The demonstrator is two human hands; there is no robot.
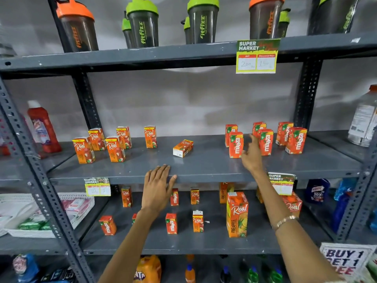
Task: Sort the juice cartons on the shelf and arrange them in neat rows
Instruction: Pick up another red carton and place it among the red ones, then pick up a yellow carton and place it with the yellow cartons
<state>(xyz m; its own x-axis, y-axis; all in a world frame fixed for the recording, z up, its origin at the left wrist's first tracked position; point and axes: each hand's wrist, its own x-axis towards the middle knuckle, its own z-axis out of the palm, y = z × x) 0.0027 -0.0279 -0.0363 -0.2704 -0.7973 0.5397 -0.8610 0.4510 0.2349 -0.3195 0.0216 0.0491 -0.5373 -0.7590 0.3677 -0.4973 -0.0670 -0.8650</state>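
Grey shelf bears upright cartons, one toppled.

A shop, shown by grey metal shelving stocked with juice cartons, "Super Market" price tags and a "Buy 1 Get 1 Free" sign.

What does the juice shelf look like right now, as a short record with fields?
Real cartons: five upright, left side of the middle shelf
fallen carton: one Real carton on its side, mid-shelf
Maaza cartons: six upright, right side
left hand: flat on the shelf's front edge, empty
right hand: open, reaching among the Maaza cartons
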